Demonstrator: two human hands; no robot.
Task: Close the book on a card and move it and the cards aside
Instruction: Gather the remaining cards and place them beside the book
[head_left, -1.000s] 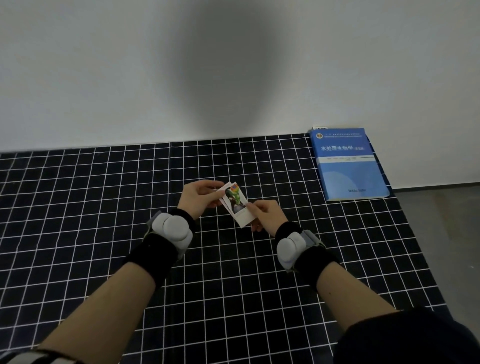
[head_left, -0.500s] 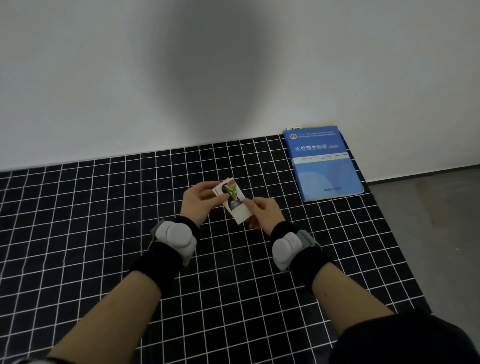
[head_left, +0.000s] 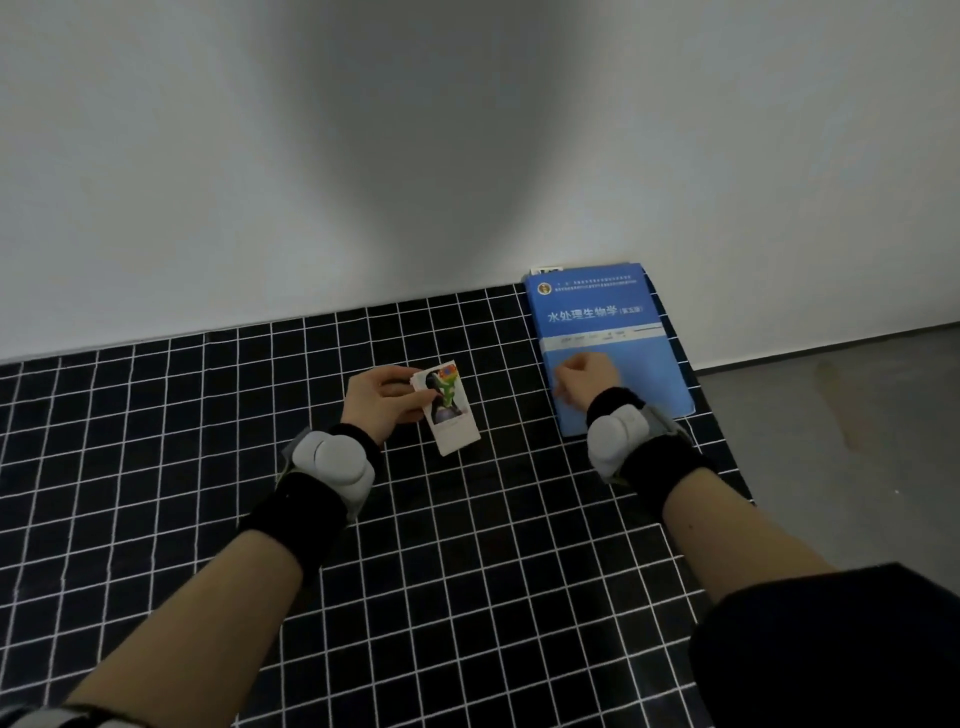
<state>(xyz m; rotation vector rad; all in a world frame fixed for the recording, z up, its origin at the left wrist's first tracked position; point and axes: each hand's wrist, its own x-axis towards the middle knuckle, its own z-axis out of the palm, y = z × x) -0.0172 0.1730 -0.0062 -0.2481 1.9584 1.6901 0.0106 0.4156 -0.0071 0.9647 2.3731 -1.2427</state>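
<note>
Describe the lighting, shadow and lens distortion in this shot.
Head view: dim, even light; a broad soft dark patch on the wall above the cloth; wide-angle bending curves the cloth's grid lines and far edge; no glare; the book title is legible, while the cards and right hand look slightly soft.

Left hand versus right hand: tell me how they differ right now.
The left hand holds the cards above the grid mat; the right hand holds nothing and rests curled on the blue book. The left is mid-mat, the right farther right. Both wear grey wrist devices.
</note>
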